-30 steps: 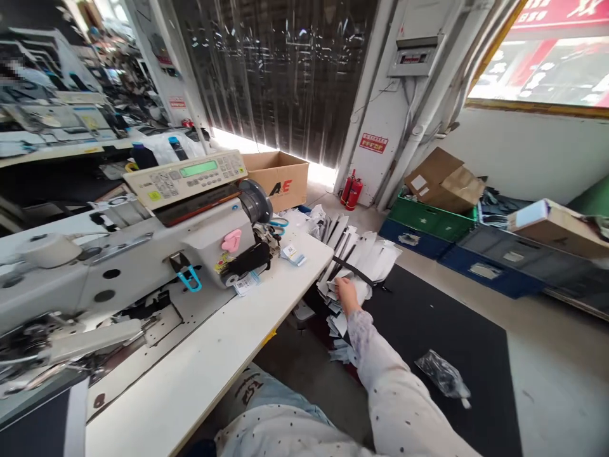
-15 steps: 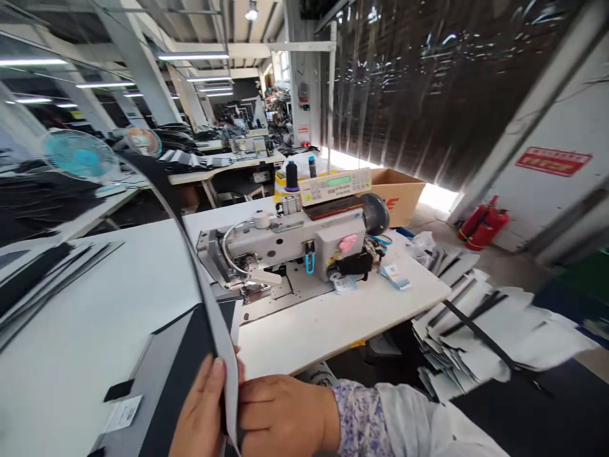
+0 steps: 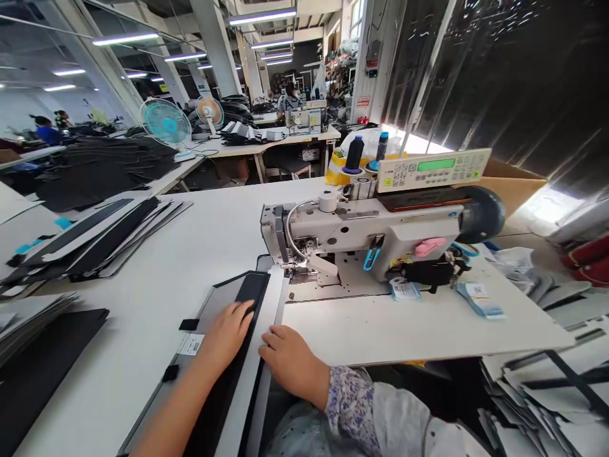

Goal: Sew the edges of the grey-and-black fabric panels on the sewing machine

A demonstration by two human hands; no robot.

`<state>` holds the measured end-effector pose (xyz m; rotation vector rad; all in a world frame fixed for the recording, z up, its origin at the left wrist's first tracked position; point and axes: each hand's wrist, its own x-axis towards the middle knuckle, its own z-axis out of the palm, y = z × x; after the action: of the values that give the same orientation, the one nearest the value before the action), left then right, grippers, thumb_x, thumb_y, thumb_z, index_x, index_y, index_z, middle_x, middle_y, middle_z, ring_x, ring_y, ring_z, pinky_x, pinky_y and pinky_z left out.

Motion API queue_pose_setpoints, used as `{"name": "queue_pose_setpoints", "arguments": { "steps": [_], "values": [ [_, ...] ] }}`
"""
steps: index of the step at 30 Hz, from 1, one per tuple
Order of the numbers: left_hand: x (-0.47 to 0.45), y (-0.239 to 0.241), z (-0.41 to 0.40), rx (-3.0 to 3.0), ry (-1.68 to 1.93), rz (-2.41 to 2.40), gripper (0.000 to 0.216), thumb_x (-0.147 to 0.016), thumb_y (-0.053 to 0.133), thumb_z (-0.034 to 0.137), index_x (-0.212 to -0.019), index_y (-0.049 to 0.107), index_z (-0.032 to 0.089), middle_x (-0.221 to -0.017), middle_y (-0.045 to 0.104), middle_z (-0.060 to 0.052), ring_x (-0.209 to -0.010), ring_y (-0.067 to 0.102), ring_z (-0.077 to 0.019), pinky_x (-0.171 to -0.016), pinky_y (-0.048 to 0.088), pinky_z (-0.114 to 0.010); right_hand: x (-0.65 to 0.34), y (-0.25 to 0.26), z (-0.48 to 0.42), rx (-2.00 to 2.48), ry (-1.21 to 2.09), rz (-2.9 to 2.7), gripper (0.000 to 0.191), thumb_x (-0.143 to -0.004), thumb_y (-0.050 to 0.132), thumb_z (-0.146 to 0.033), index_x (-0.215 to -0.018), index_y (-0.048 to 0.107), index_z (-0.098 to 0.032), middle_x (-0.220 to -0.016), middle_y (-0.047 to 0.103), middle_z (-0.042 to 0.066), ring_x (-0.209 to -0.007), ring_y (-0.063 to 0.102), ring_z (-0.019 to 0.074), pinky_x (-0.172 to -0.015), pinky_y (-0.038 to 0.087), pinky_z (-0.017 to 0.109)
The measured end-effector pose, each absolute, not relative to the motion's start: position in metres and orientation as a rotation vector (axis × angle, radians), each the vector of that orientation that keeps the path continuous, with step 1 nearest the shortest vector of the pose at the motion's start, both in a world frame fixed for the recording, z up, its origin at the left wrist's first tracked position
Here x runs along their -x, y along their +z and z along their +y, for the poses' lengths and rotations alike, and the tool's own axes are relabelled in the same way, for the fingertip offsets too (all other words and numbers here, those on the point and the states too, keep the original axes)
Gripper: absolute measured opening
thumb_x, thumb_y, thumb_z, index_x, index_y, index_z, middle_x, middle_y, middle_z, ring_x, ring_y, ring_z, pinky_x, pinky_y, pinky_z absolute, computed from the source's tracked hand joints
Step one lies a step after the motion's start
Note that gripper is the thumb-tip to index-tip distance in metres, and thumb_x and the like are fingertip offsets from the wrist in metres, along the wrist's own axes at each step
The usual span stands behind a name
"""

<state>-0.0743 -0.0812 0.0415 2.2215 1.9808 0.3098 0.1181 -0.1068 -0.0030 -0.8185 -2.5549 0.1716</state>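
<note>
Much bare tabletop (image 3: 209, 238) flanks the panel (image 3: 224, 294), left hand (image 3: 227, 333) unclenched atop, right hand (image 3: 295, 365) curled over white strip's (image 3: 267, 311) edge, grip unclear.

I see the person's left hand (image 3: 228, 339) palm down, its fingers stretched forward and slightly bent, the bare left forearm (image 3: 185, 393) slanting up from below and blurring toward the elbow. Near it but not touching, the right hand (image 3: 292, 362) sits a little closer to the body, back upward, fingers curled and aimed leftward. A gathered purple floral cuff (image 3: 352, 400) rings that wrist, below a pale, dotted sleeve (image 3: 404, 416).
</note>
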Motion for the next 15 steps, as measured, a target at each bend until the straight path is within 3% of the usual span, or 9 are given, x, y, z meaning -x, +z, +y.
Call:
{"name": "queue_pose_setpoints", "arguments": {
  "steps": [3, 6, 9, 15],
  "values": [
    [0.039, 0.034, -0.004, -2.373, 0.483, 1.917, 0.039, -0.089, 0.041, 0.028, -0.124, 0.057, 0.020, -0.131, 0.057, -0.012, -0.121, 0.052, -0.0253, -0.105, 0.039, -0.042, -0.124, -0.005, -0.117, 0.828, 0.210, -2.530, 0.012, -0.089, 0.056, -0.019, -0.099, 0.061, -0.018, -0.110, 0.062, 0.008, -0.110, 0.053, 0.0231, -0.095, 0.046, 0.037],
    [0.018, 0.019, 0.043, -2.353, 0.503, 1.881, 0.030, -0.088, 0.044, 0.025, -0.106, 0.067, 0.018, -0.111, 0.067, -0.011, -0.109, 0.059, -0.0246, -0.099, 0.043, -0.039, -0.130, -0.007, -0.122, 0.821, 0.229, -2.506, 0.014, -0.091, 0.053, -0.020, -0.103, 0.061, -0.018, -0.113, 0.062, 0.007, -0.112, 0.053, 0.0230, -0.098, 0.044, 0.037],
    [0.015, 0.007, 0.053, -2.296, 0.514, 1.884, 0.027, -0.088, 0.047, 0.028, -0.092, 0.072, 0.021, -0.098, 0.071, -0.007, -0.097, 0.063, -0.0224, -0.091, 0.047, -0.035, -0.134, -0.009, -0.127, 0.807, 0.252, -2.492, 0.015, -0.092, 0.052, -0.021, -0.103, 0.061, -0.019, -0.112, 0.063, 0.007, -0.112, 0.052, 0.0228, -0.098, 0.043, 0.037],
    [0.018, 0.001, 0.041, -2.201, 0.593, 1.936, 0.026, -0.087, 0.051, 0.037, -0.094, 0.074, 0.027, -0.097, 0.071, -0.003, -0.096, 0.063, -0.0203, -0.089, 0.047, -0.031, -0.138, -0.009, -0.138, 0.832, 0.311, -2.484, 0.011, -0.094, 0.051, -0.023, -0.091, 0.060, -0.018, -0.091, 0.062, 0.006, -0.091, 0.056, 0.0193, -0.084, 0.048, 0.034]
  ]
}}
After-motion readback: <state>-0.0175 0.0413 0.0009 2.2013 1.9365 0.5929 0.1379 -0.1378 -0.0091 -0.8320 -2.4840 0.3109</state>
